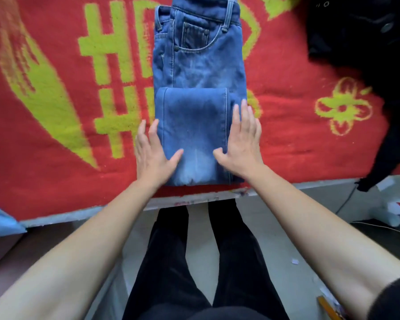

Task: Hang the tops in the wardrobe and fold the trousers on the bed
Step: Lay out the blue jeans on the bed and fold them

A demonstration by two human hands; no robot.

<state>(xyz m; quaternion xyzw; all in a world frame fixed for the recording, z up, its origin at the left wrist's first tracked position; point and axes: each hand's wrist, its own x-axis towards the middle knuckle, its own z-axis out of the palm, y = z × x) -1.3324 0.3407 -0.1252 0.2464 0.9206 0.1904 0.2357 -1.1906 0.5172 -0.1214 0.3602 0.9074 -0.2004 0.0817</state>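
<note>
While both palms lie flat with fingers straight, my left hand and right hand flank the folded jeans, thumbs resting on the denim (nothing gripped). They sit at the near edge of the blanket; it spreads wide to the left, and a dark garment lies far right.

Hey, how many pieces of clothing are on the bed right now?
2: the blue jeans, partly folded, in the middle, and a black garment at the far right. Others may lie out of frame.

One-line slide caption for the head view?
Left hand and right hand touch the sides of half-folded blue jeans on a red blanket.
</note>
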